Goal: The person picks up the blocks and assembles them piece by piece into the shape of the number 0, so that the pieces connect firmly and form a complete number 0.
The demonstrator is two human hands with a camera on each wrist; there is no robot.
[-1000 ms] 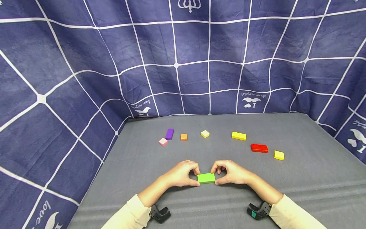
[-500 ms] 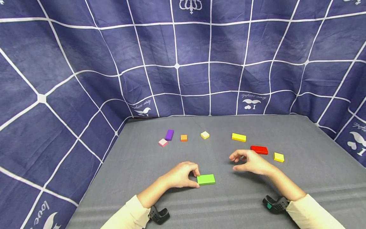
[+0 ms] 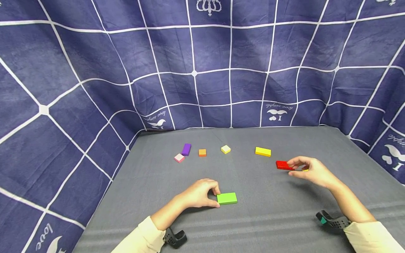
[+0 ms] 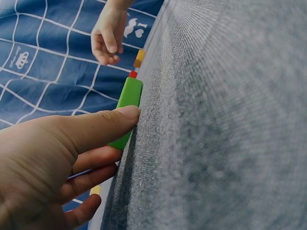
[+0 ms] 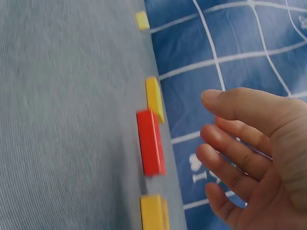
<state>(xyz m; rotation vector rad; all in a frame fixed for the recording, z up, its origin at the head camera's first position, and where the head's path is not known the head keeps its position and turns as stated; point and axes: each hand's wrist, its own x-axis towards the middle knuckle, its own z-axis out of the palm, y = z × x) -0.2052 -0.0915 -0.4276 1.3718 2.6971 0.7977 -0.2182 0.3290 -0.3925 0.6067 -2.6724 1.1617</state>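
I've got left hand (image 3: 200, 194) pinching the left end of green block (image 3: 227, 198), near side, centre. Right hand (image 3: 313, 172) wide, holding nothing, raised beside red block (image 3: 282, 165), right side.

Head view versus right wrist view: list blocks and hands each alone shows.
Only the head view: left hand pinching the green block; purple block, pink block, orange block.

Only the right wrist view: the whole red block, whose end the right hand covers in the head view.

Both, at least partly: that hand, red block, long yellow block, square yellow block, pale block.
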